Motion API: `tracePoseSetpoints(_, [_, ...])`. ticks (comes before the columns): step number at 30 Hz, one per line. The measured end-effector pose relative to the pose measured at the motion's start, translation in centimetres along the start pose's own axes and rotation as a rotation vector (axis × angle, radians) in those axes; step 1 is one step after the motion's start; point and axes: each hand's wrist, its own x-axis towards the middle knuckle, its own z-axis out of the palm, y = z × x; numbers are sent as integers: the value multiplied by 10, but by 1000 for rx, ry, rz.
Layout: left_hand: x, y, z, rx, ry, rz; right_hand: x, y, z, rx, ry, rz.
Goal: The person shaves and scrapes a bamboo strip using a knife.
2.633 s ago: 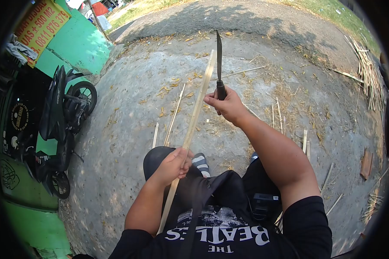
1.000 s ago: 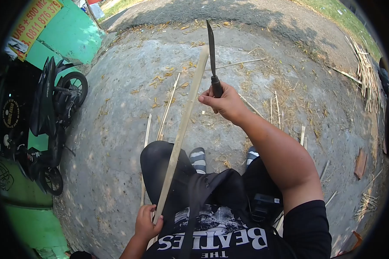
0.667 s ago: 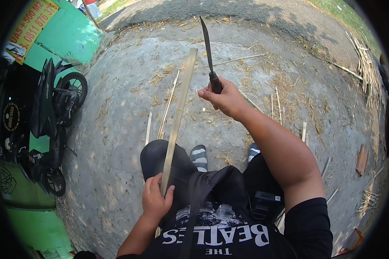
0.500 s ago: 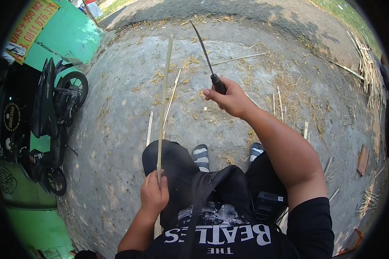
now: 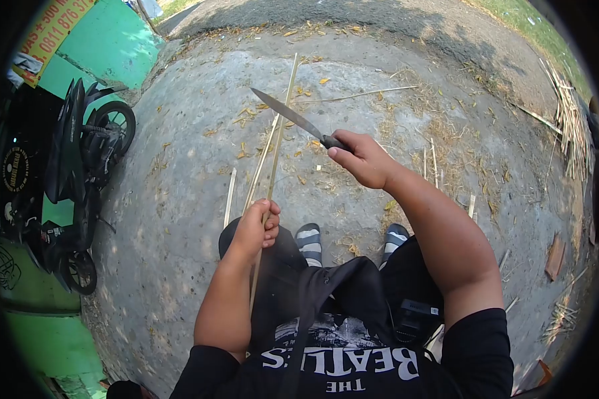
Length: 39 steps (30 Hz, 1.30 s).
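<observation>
My left hand (image 5: 255,226) is closed around a long thin bamboo strip (image 5: 276,159) above my left knee. The strip points away from me, and its near end runs back beside my thigh. In my right hand (image 5: 366,159) is a knife (image 5: 304,124) with a dark handle, its broad blade pointing up and left. In this view the blade crosses the strip beyond my left hand. Whether the two touch I cannot tell.
Loose strips (image 5: 230,197) lie on the concrete ground (image 5: 160,246), with dry leaves and shavings about. At the far right is a pile of bamboo strips (image 5: 571,126). A motorcycle (image 5: 80,146) stands along the green wall (image 5: 123,56) at left.
My left hand has moved forward along the strip and closed round it, and the strip's far end has swung right. The knife has tilted left, showing its blade flat.
</observation>
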Motion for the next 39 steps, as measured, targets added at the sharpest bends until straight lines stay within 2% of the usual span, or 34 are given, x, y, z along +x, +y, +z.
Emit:
tracePoseSetpoints(5, [4,-9,8,39,55,30,-2,-15,18,-326,-267,-2])
tracePoseSetpoints(8, [3,-13,12,136,96,98,-1,-20,33,-347,-355,-3])
tracePoseSetpoints(12, [6,-20,11,171,122,164,1,-21,37,-386,-345,25])
tracePoseSetpoints(15, [10,-27,6,268,148,211,11,-15,35,-400,-264,183])
tracePoseSetpoints(18, [21,-38,1,325,132,314,3,-24,43,-449,-359,47])
tracePoseSetpoints(26, [18,-42,-4,381,131,319,7,-16,50,-419,-278,95])
tracePoseSetpoints(32, [19,-42,-1,436,142,350,9,-3,43,-499,-337,-16])
tracePoseSetpoints(37, [21,-45,-1,381,174,347,2,-35,51,-592,-392,-2])
tracePoseSetpoints(39, [18,-44,0,517,180,378,7,-10,52,-494,-281,48])
